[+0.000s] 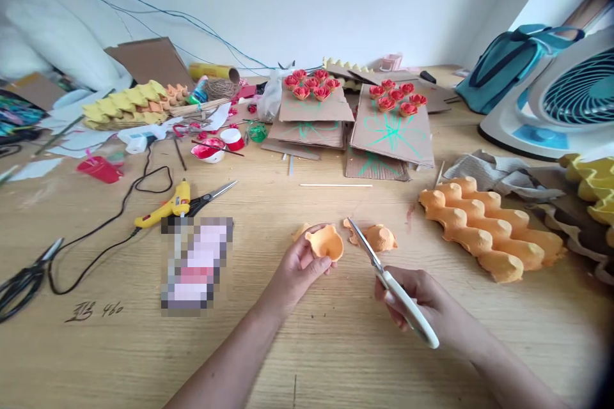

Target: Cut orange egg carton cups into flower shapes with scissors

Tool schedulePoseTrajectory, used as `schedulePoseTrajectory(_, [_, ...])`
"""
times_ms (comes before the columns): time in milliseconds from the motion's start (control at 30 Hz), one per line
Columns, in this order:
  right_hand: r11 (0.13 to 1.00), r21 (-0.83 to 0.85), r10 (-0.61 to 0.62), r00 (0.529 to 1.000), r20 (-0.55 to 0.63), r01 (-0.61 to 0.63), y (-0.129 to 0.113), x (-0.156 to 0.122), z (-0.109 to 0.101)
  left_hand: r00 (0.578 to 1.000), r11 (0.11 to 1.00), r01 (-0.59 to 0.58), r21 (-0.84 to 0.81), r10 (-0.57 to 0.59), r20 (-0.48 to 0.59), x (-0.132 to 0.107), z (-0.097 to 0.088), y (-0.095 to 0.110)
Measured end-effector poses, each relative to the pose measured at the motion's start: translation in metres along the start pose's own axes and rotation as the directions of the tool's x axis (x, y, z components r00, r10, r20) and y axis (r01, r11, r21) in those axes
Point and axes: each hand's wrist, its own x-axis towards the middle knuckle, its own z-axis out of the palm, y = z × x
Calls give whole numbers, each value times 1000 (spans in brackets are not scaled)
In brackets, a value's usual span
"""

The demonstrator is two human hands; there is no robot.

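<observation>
My left hand (307, 266) is closed on an orange egg-carton cup (327, 243), its hollow turned up toward me and its rim uneven. In my right hand (417, 303) is a pair of scissors (400, 297) with pale handles, the blades pointing up and left. The blade tips are apart from the cup in my left hand. Just behind the blades another orange egg-carton piece (381, 238) lies dome up on the table. A further bit of orange carton shows partly behind my left hand.
An orange egg carton (494, 223) lies at the right. A yellow glue gun (165, 208), black scissors (23, 278) and a trailing cord are on the left. Red carton flowers (396, 96) sit on stacked cardboard (391, 137) at the back. A fan (561, 96) stands back right.
</observation>
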Motion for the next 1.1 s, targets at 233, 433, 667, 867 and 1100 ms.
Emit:
schedulePoseTrajectory(233, [976, -216, -15, 995, -95, -6, -13, 0, 1, 998, 1000, 17, -5, -17, -67, 1, 0, 6])
schedulePoseTrajectory(433, [905, -422, -49, 976, -212, -46, -8, 2, 5, 998, 1000, 10, 0, -10, -56, 0, -3, 5])
schedulePoseTrajectory(667, [759, -650, -213, 951, -224, 17, -4, 3, 7, 999, 999, 12, 38, -11, -34, 0, -3, 5])
schedulePoseTrajectory(867, [725, -687, -238, 950, -204, 34, -3, 4, 5, 998, 997, 59, -57, -58, 18, 0, 1, 9])
schedulePoseTrajectory(1100, [691, -720, -221, 967, -129, 62, -1, 4, 7, 992, 973, 127, -192, -129, 2, 0, 5, 10])
